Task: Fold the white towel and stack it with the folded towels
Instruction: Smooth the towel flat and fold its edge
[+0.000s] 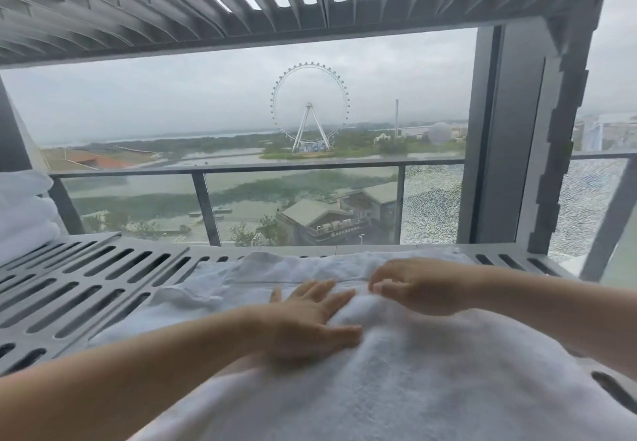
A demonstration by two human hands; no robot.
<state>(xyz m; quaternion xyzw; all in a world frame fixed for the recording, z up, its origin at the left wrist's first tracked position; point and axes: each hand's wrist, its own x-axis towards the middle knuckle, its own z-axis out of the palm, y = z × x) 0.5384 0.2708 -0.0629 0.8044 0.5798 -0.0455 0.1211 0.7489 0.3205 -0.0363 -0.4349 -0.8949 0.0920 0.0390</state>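
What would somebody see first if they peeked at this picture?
Probably the big Ferris wheel far off in the middle, beyond the glass railing. Then, up close at the bottom, the white towel spread on the grey slotted shelf, with the left hand pressing flat on it and the right hand curling its fingers into it. A stack of folded towels sits at the far left edge.

Two bare arms in shot. Left forearm (pixel 138 371) long and smooth, uncovered from the picture's lower corner right up to the wrist; left hand (pixel 310 320) bare too. Same story opposite: right forearm (pixel 534 313) uncovered to the picture's edge, right hand (pixel 413 285) bare, nails (pixel 376 288) short and plain, slightly blurred.
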